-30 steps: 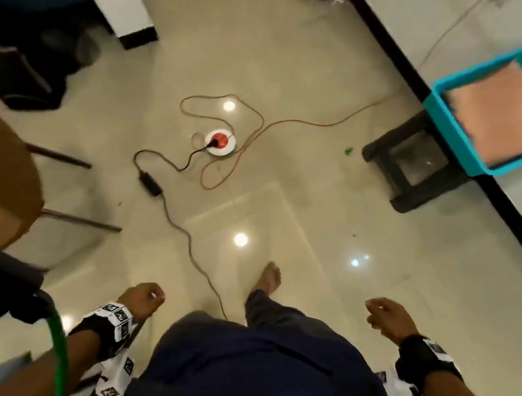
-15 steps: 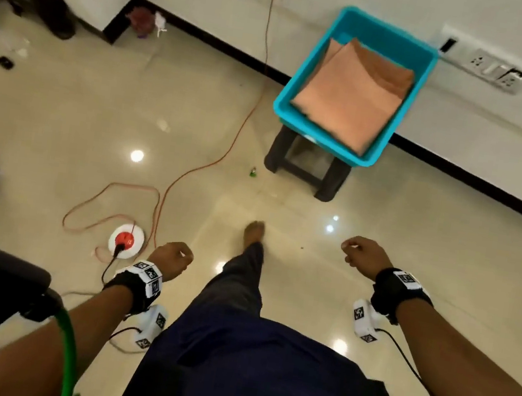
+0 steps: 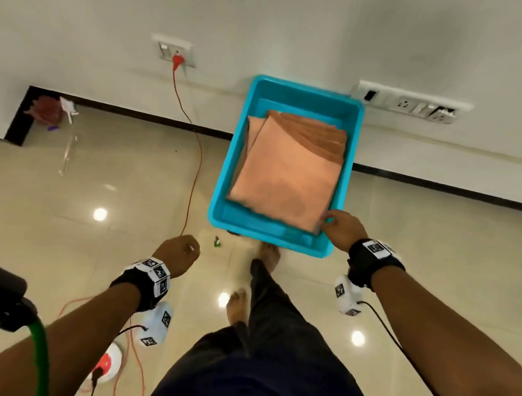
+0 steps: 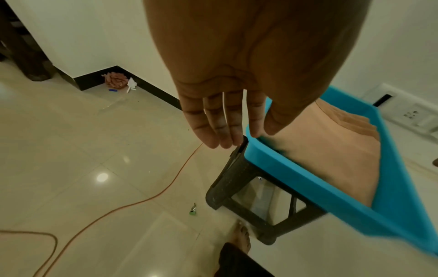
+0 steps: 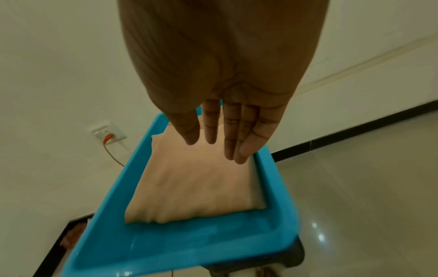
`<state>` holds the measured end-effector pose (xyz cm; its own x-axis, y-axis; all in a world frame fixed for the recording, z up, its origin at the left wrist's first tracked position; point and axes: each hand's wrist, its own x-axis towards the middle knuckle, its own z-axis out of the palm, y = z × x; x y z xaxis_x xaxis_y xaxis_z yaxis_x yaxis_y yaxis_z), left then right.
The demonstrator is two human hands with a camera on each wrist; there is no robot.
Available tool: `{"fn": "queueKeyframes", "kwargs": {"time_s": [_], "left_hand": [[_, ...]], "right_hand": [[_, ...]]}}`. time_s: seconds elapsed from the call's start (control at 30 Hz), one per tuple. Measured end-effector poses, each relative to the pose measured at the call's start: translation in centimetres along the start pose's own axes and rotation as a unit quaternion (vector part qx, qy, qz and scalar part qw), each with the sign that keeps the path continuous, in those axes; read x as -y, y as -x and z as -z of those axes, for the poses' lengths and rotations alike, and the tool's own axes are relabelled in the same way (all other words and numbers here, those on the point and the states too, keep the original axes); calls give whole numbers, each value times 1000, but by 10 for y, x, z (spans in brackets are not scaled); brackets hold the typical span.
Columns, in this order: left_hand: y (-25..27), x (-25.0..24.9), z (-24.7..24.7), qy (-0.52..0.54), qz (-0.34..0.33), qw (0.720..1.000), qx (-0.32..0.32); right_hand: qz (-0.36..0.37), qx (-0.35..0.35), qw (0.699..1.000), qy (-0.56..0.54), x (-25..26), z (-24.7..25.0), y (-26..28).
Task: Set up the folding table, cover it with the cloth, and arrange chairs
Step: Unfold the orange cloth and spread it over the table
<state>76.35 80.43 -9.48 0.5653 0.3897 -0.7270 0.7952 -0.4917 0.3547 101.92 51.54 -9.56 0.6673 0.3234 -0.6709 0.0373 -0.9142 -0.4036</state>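
Observation:
A folded peach cloth (image 3: 285, 181) (image 5: 196, 183) (image 4: 331, 150) lies in a teal plastic bin (image 3: 301, 94) (image 5: 189, 243) (image 4: 308, 180) that rests on a dark stool (image 4: 237, 187) against the wall. My right hand (image 3: 330, 222) (image 5: 214, 148) is at the bin's near right corner, fingers straight, just over the cloth's edge; whether they touch it is unclear. My left hand (image 3: 180, 250) (image 4: 239, 138) hangs relaxed and holds nothing, left of the bin's near corner. No table or chair is in view.
An orange cord (image 3: 196, 162) runs from a wall socket (image 3: 173, 51) across the tiled floor to a white reel (image 3: 107, 364). A socket strip (image 3: 410, 104) is on the wall. A small green scrap (image 3: 217, 242) lies near my feet. Litter (image 3: 47, 107) sits in the left corner.
I have turned and stepped up to the bin, which now fills the middle of the head view. My right hand has reached forward to the bin's near right corner; the left hand stays low.

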Motion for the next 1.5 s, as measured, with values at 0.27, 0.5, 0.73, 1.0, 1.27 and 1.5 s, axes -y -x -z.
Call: {"fn": "queueKeyframes", "kwargs": {"time_s": [0.27, 0.5, 0.73, 1.0, 1.27, 1.5], "left_hand": [[-102, -61, 14, 61, 66, 996, 15], [-142, -87, 6, 67, 96, 993, -21], [-140, -71, 16, 120, 89, 989, -19], [-145, -71, 23, 138, 82, 987, -23], [-142, -86, 35, 121, 21, 992, -32], [-106, -113, 71, 100, -207, 971, -61]], "right_hand": [[-172, 60, 974, -133, 17, -37, -135], [-300, -42, 934, -189, 19, -74, -157], [-275, 74, 938, -196, 13, -66, -164], [-247, -21, 913, -325, 19, -71, -156], [-146, -35, 911, -384, 42, -15, -127], [-40, -129, 958, -255, 105, 52, -40]]}}
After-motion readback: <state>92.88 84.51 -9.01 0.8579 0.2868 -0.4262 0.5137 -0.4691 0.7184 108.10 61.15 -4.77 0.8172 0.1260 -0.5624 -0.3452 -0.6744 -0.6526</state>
